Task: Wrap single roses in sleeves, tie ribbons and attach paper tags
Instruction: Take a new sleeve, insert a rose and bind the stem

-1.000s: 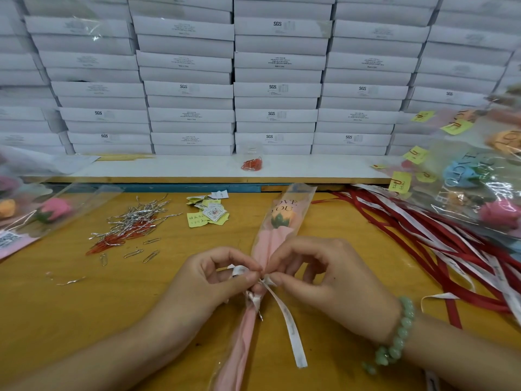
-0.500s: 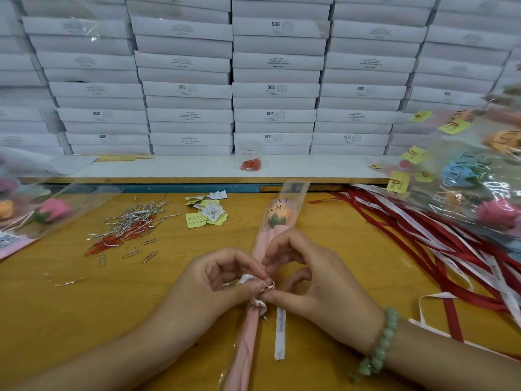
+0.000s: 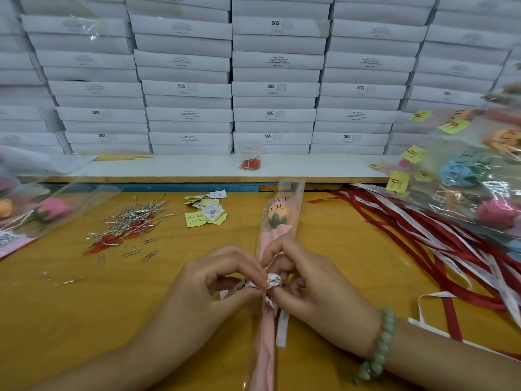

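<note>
At the knot: fingers [image 3: 255, 273] of both hands pinch small loops of the white ribbon [image 3: 273, 280] against the wrapped stem; one tail hangs down beside it.
Left hand [image 3: 214, 280]: curled, thumb and forefinger grasping a ribbon loop.
Right hand [image 3: 313, 283]: curled, grasping the other loop.
Rose [image 3: 277, 217]: orange bud, lying on the table [image 3: 70, 320], head pointing away from the person.
Sleeve [image 3: 284, 198]: clear, printed, holding the rose and its pink paper; already on.
Progress: wrapping looks done for this rose, the bow seems half formed, and no tag shows on it yet.
Tags [image 3: 207, 214]: small loose heap of yellow and white papers, near, left of the bud.
Fasteners: silver twist ties [image 3: 132, 218] and red paper clips [image 3: 107, 244] lie loose further left.
Jar [image 3: 250, 156]: small, clear, on the shelf [image 3: 169, 167], with red clips in its bottom.
Spare ribbons [image 3: 423, 235]: red and white, spread at right.
Finished roses [image 3: 479, 187]: sleeved, yellow-tagged, heaped at far right.
Boxes [image 3: 276, 88]: white, stacked, closed; contents unseen.
</note>
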The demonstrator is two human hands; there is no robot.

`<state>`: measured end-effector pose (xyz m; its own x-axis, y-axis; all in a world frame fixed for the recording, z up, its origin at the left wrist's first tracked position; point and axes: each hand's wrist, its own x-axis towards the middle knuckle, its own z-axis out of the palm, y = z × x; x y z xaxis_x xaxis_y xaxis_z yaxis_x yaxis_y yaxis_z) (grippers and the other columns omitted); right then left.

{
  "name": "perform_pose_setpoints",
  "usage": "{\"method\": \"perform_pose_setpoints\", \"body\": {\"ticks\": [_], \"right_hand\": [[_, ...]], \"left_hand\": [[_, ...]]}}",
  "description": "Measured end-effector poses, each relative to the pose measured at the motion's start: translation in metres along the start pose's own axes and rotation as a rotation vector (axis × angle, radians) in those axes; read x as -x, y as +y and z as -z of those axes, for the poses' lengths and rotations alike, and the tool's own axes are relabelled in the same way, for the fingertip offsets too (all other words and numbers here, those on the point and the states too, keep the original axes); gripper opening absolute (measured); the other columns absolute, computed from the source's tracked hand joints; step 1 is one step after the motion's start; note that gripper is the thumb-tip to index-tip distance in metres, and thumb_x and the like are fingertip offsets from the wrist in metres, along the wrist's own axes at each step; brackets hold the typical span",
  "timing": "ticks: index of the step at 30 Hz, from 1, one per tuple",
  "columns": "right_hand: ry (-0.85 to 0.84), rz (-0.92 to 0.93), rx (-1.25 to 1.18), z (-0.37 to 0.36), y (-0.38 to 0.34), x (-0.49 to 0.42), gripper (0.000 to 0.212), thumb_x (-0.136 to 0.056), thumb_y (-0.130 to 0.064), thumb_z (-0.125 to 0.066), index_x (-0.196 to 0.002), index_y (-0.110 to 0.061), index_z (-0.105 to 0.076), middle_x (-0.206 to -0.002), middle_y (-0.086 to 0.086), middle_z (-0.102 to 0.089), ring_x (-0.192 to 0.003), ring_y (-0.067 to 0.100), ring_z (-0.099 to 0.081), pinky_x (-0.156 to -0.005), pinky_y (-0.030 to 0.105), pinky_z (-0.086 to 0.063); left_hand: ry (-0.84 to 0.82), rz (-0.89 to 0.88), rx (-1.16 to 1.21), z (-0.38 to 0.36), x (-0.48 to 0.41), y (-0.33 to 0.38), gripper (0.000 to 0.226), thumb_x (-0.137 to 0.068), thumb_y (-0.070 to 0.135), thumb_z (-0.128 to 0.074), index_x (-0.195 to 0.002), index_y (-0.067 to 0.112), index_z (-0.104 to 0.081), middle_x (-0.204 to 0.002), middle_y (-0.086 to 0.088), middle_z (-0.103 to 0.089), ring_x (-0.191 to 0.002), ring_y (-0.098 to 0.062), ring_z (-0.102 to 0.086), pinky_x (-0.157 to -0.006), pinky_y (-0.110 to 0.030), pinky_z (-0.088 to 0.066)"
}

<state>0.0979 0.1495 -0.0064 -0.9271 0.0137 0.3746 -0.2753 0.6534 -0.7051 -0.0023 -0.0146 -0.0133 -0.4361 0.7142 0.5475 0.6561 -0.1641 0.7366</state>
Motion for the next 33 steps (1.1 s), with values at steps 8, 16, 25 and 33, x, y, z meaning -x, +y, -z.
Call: {"method": "perform_pose_setpoints", "body": {"ticks": [8, 16, 25, 33], "right_hand": [[-0.003, -0.145, -0.192, 0.009, 0.004, -0.003, 0.021, -0.077, -0.009, -0.077, -0.090, -0.015, -0.063, -0.087, -0.001, -0.065, -0.076, 0.009, -0.061, -0.064, 0.030, -0.051], [-0.100, -0.319, -0.558, 0.022, 0.007, -0.009, 0.023, -0.072, -0.016, -0.077, -0.093, -0.011, -0.068, -0.091, 0.004, -0.067, -0.074, 0.011, -0.063, -0.065, 0.020, -0.052], [-0.103, -0.234, -0.450, 0.019, 0.009, -0.007, 0.022, -0.077, -0.001, -0.075, -0.096, -0.007, -0.065, -0.089, 0.001, -0.068, -0.082, 0.017, -0.063, -0.076, 0.023, -0.054], [-0.057, -0.140, -0.336, 0.017, 0.007, -0.005, 0.016, -0.082, -0.001, -0.071, -0.092, -0.011, -0.064, -0.089, -0.002, -0.065, -0.086, 0.014, -0.064, -0.076, 0.036, -0.054]], "left_hand": [[0.014, -0.092, -0.193, 0.005, -0.001, 0.002, 0.012, -0.076, 0.009, -0.075, -0.080, 0.020, -0.076, -0.085, 0.011, -0.071, -0.084, -0.011, -0.069, -0.071, -0.026, -0.054], [0.014, -0.108, -0.281, 0.006, -0.001, 0.003, 0.014, -0.074, 0.006, -0.074, -0.077, 0.019, -0.077, -0.086, 0.013, -0.070, -0.083, -0.006, -0.068, -0.073, -0.015, -0.051], [0.009, -0.071, -0.241, 0.006, 0.001, 0.003, 0.008, -0.080, 0.016, -0.074, -0.078, 0.023, -0.076, -0.099, 0.015, -0.064, -0.086, -0.010, -0.067, -0.074, -0.019, -0.051], [-0.034, 0.001, -0.198, 0.005, -0.001, 0.001, 0.022, -0.076, 0.001, -0.075, -0.077, 0.023, -0.076, -0.089, 0.014, -0.071, -0.084, -0.009, -0.068, -0.071, -0.013, -0.049]]}}
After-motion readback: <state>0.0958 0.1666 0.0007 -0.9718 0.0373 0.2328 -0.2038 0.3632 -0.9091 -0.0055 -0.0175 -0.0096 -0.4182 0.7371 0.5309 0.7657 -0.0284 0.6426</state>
